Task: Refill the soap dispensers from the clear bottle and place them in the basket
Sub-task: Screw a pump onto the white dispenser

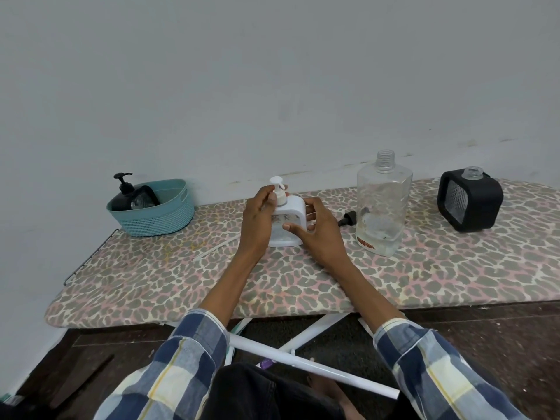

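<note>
**Seating the pump on the white dispenser**

The white dispenser [286, 221] stands upright at the centre of the surface [181, 274], an ironing board with a spotted cover. The left hand [257, 218] reaches to the pump [277, 189]; its fingers [266, 192] curl round the pump neck, apparently to turn it. The right hand [318, 230] steadies the body from the 3 o'clock side, fingers curled round the far edge and thumb across the front face.

The clear bottle [382, 204] stands uncapped at 3 o'clock of the dispenser, just beside the right hand, with only a little liquid at its bottom. A black pump [348, 219] lies on the surface between the bottle and the right hand. A black dispenser [469, 203], neck open, leans well to the right, near 3 o'clock of the bottle. The basket [157, 216] sits at 9 o'clock, well apart, and already holds one black dispenser with its pump on.

Judged from this, the step in hand is closing the white dispenser. To do it well, keep the body pressed flat on the soft cover so that it cannot tip, hold the collar rather than the spout, align the thread squarely, and turn until snug. Whether the thread is already engaged cannot be told.
</note>
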Demonstrator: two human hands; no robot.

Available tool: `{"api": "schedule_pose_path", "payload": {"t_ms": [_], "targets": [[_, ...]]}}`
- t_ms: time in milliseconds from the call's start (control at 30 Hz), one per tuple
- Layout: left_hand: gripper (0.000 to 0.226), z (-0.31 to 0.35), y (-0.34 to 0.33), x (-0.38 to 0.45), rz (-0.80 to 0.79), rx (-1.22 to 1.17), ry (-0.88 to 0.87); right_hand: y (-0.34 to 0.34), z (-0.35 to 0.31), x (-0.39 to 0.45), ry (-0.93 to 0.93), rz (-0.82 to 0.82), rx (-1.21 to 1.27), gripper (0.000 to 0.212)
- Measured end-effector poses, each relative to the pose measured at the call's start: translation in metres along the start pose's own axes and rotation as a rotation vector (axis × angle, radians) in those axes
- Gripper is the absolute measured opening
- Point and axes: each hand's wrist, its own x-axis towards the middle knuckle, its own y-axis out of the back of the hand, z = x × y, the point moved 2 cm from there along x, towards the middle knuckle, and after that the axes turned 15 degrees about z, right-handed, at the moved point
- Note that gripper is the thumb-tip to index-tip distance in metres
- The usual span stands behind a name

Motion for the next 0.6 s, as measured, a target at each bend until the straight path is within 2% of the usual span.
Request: {"api": "schedule_pose_path", "payload": {"t_ms": [167,300,367,433,533,600], "targets": [[0.031,0.0008,-0.0017,-0.0055,0.042,0.007,-0.005,-0.0002,0.0004,-0.0006,0.008,0.004,-0.002,0.059],[0.041,0.0008,-0.0043,-0.0055,0.085,0.018,-0.063,-0.0004,0.0004,-0.0004,0.005,0.002,0.003,0.059],[0.033,-0.0038,-0.0046,-0.0019,0.069,0.054,-0.084,-0.0005,0.0003,-0.0004,0.003,0.002,0.005,0.059],[0.027,-0.0059,-0.0037,0.0003,0.031,0.042,-0.061,-0.0005,0.0001,-0.0004,0.001,-0.001,0.007,0.060],[0.036,-0.0039,-0.0014,-0.0009,0.016,-0.041,-0.003,-0.0003,-0.0006,-0.0002,-0.005,-0.004,0.011,0.057],[0.035,-0.0030,-0.0016,-0.0026,0.013,-0.055,0.007,-0.0001,-0.0010,-0.0002,-0.003,-0.006,0.018,0.056]]}}
